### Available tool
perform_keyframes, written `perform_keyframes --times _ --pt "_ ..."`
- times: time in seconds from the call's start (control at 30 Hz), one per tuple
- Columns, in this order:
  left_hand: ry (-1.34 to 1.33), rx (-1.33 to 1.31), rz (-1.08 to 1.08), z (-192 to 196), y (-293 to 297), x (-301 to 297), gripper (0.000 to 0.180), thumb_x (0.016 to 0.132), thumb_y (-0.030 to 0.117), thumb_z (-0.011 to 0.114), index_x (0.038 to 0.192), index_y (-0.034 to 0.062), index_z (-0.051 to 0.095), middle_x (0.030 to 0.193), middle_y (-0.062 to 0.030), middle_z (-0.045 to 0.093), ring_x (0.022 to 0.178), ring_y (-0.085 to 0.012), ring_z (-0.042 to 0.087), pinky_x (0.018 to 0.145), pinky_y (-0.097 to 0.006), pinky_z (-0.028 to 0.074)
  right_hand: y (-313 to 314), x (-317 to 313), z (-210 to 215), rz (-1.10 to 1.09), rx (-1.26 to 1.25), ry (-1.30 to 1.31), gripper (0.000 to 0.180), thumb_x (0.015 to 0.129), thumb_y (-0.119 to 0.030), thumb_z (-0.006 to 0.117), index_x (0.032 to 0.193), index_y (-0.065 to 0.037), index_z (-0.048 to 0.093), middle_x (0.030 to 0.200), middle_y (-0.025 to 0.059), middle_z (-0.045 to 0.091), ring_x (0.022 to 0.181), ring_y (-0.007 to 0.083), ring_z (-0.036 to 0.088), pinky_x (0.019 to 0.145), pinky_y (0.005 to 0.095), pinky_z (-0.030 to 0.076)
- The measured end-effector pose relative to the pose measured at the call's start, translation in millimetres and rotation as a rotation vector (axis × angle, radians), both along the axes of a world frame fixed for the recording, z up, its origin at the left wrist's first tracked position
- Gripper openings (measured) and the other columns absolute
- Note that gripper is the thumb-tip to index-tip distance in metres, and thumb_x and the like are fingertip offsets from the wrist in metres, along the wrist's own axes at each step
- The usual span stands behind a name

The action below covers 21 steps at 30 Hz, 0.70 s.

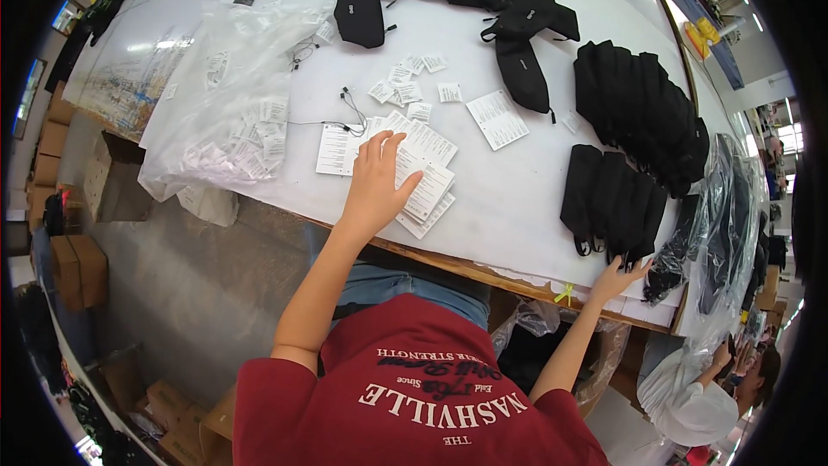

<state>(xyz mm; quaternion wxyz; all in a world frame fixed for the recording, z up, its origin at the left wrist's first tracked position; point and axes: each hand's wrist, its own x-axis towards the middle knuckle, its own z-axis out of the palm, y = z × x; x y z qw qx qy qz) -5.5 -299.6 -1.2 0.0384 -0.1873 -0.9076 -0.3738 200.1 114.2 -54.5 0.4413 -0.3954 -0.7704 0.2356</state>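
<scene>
1. The left hand (pixel 375 183) lies flat, palm down and fingers spread, on a fanned stack of white printed tags (pixel 423 174) near the front edge of the white table (pixel 509 207). It presses on them without gripping any.
2. The right hand (pixel 614 279) reaches out to the front right of the table, fingers stretched and released, its fingertips touching the lower end of a row of folded black pouches (pixel 611 200). It grasps nothing.
3. Behind that row, further back on the right, stands a longer row of the same black pouches (pixel 638 112), packed close together.
4. More black pouches (pixel 483 0) lie loose and unfolded at the far side of the table, some with cords hanging out.
5. Small white labels (pixel 412 82) are scattered between the loose pouches and the tag stack, and one larger white sheet (pixel 497 119) lies just to the right of them.
6. A crumpled clear plastic bag (pixel 228 99) holding more paper tags sits at the left of the table, partly hanging over its edge.
7. Clear plastic bags with dark contents (pixel 729 224) hang off the right end of the table.
8. Cardboard boxes (pixel 76 267) stand on the floor at the left.
9. Another person in a white top (pixel 694 401) is low at the right, apart from both hands.
</scene>
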Motion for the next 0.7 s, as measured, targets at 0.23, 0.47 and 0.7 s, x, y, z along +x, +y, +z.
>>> perform_keyframes --times 0.23,0.47,0.7 --pt "0.011 0.024 0.015 -41.2 -5.7 9.3 0.051 0.082 0.020 0.065 0.129 0.0054 0.048 0.135 -0.0170 0.040 0.125 -0.0352 0.036 0.104 -0.045 0.029 5.7 6.7 -9.9 -0.286 0.234 -0.388 0.056 0.080 -0.020 0.057 0.135 -0.013 0.047 0.126 0.0130 0.056 0.113 0.0350 0.047 0.098 0.0451 0.033" --pt "0.294 0.002 0.291 -48.3 -62.9 -70.2 0.032 0.078 0.006 0.063 0.110 0.0071 0.061 0.114 -0.0085 0.060 0.109 -0.0299 0.050 0.096 -0.039 0.037 1.4 2.5 -5.1 -0.197 0.238 -0.302 0.053 0.080 -0.015 0.056 0.132 -0.008 0.048 0.121 0.0171 0.059 0.110 0.0364 0.052 0.096 0.0450 0.037" --pt "0.174 -0.239 0.115 -35.2 -88.2 -109.1 0.008 0.078 0.009 0.066 0.084 0.0048 0.063 0.097 -0.0070 0.065 0.093 -0.0266 0.057 0.082 -0.038 0.042 1.0 2.2 -7.2 -0.153 0.165 -0.238 0.049 0.082 -0.014 0.054 0.130 -0.005 0.049 0.121 0.0198 0.057 0.108 0.0367 0.053 0.096 0.0446 0.037"
